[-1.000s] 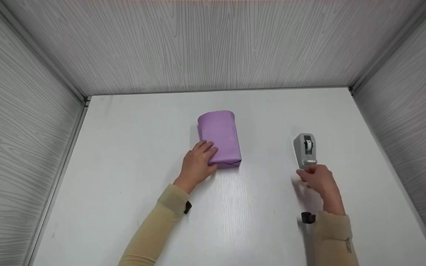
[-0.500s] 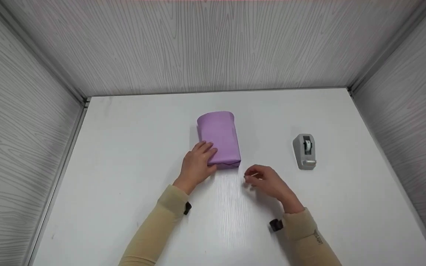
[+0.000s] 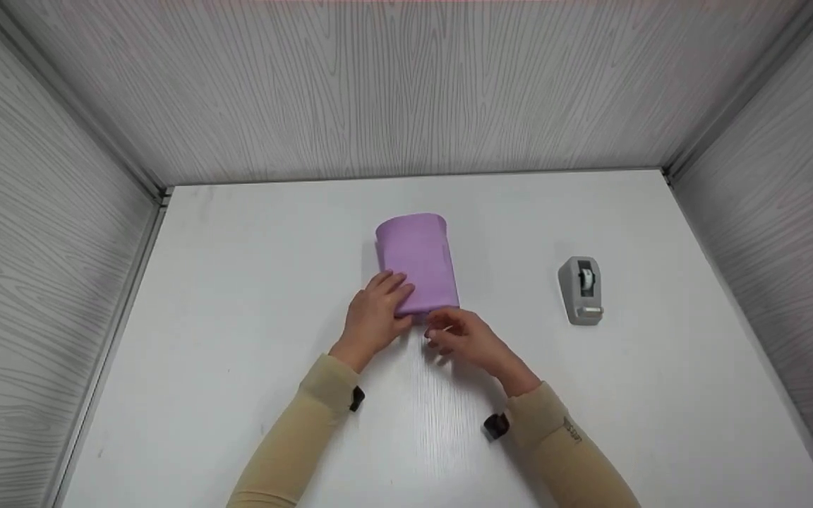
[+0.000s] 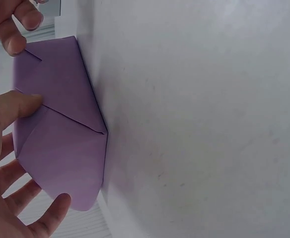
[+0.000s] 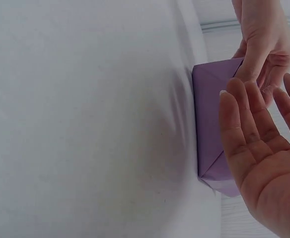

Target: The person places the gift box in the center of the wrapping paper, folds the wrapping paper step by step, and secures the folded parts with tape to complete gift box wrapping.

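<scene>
A box-shaped parcel in purple wrapping paper [image 3: 417, 261] lies mid-table. My left hand [image 3: 372, 316] holds its near left corner, fingers over the top and thumb [image 4: 26, 104] against the folded end. Diagonal flap edges show on that end in the left wrist view. At the parcel's near right corner is my right hand [image 3: 468, 342], its thumb and index finger close together. They seem to pinch a small piece of clear tape, too faint to make out well. The other fingers [image 5: 232, 124] of this hand stretch out in front of the folded end.
A grey tape dispenser [image 3: 581, 291] with a roll in it stands on the right side of the white table [image 3: 265, 247]. Wood-grain panels [image 3: 406, 85] wall in the back and both sides.
My right hand has come leftward from the tape dispenser's cutting edge to the near end of the parcel. The left hand and the parcel have stayed in place.
</scene>
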`<state>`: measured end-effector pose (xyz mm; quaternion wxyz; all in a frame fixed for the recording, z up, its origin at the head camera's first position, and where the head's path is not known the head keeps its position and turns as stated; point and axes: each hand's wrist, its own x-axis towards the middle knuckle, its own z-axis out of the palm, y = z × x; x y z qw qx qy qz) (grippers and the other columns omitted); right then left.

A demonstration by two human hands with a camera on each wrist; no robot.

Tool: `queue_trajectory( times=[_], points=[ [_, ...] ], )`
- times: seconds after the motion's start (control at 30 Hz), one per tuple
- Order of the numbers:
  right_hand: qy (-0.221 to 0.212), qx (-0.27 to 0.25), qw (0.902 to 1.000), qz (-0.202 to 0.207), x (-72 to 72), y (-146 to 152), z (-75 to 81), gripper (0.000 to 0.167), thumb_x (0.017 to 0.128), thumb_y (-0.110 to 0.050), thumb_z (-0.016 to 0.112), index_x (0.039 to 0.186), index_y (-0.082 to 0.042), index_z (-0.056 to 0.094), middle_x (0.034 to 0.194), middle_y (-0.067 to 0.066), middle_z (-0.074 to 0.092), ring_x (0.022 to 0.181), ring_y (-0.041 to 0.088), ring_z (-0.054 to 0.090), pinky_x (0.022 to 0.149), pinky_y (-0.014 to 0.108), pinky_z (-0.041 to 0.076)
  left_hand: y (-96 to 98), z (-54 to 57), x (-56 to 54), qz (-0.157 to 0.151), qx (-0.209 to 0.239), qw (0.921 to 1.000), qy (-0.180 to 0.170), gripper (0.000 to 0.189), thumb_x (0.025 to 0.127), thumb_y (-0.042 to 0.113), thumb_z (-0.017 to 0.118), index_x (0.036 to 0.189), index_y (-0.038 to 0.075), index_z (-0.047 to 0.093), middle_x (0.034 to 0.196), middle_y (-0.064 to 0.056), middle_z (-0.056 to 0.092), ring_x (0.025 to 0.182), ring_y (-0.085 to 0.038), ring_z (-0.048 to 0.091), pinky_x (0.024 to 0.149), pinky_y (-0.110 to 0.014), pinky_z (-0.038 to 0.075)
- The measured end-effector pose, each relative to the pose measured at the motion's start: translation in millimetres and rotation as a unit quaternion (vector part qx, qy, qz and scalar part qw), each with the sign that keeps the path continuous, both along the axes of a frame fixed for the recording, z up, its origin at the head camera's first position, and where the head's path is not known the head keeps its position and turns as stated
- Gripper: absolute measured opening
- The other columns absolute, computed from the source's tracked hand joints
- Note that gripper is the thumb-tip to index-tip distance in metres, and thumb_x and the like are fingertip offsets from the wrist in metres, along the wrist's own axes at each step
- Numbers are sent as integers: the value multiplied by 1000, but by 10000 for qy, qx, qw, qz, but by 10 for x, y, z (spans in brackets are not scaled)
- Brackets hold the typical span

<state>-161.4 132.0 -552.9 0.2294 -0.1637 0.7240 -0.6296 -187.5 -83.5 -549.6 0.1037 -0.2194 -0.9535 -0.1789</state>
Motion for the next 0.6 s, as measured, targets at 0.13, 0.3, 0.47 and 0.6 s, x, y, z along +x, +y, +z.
queue_trajectory(
  times=[0.13,0.3,0.47,0.6],
  points=[
    [-53,15,10000,-44,-49,-27,-13,29,98,-11,61,123,2,58,108,24,63,89,38,65,75,52,55,-2,-4,4,9,11,10000,7,50,80,28,80,126,12,67,137,-6,57,133,-28,44,89,-54,49],
    [-176,-21,9998,-1,-77,-36,-20,28,98,-11,60,122,2,59,103,30,61,77,29,61,67,48,54,4,0,9,41,-8,10000,-70,51,80,28,80,126,12,66,137,-6,57,133,-27,44,89,-53,50],
    [-340,52,9994,-59,-74,-47,-53,32,97,-15,63,122,4,59,103,30,62,75,34,61,65,46,53,7,0,3,67,-65,9999,-68,51,80,27,81,127,13,66,137,-5,57,132,-27,44,88,-51,50],
    [-417,68,9989,-198,-63,-63,-77,35,97,-17,64,123,6,58,104,30,63,76,35,61,65,47,53,6,6,-1,57,-61,9999,-56,51,80,28,81,127,12,67,136,-6,57,132,-27,45,88,-52,50]
  ],
)
